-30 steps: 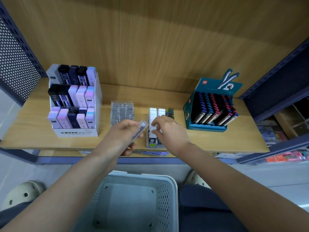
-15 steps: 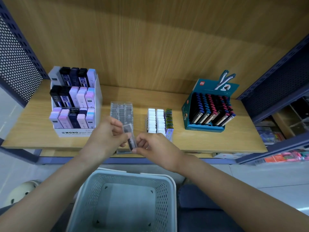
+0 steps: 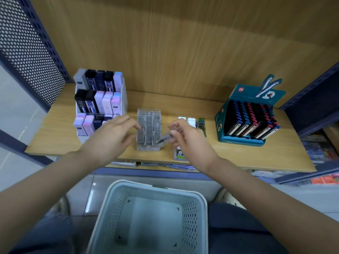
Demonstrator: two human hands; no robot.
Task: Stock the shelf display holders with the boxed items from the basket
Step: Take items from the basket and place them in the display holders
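Far left: a dark perforated panel [image 3: 27, 52] closes off the end of the wooden shelf [image 3: 256, 154].

Left section: a white tiered holder [image 3: 123, 99] stands upright against the back wall, stocked in three rows with slim cases in black, navy, pink and lilac.

The left hand [image 3: 110, 138] is in front of that holder's lower row. Its fingers are loosely extended and grasp nothing. The index tip lies at the left wall of the clear display holder [image 3: 149, 129]; whether it actually touches cannot be confirmed.

Centre: the clear display holder sits near the shelf's front edge, its three columns filled with transparent boxes.

The clear box [image 3: 165, 139], the item being stocked, is pinched between the thumb and fingertips of the right hand [image 3: 190, 143]. It is tilted, with its lower end at the holder's right front corner and not seated in any column.

Behind the right hand is a low tray of white boxes [image 3: 191, 121], partly hidden.

Right section: a teal display box [image 3: 238, 142] holds slanted rows of dark, blue and red items.

Below the shelf, between the forearms: the pale perforated basket [image 3: 110, 208].
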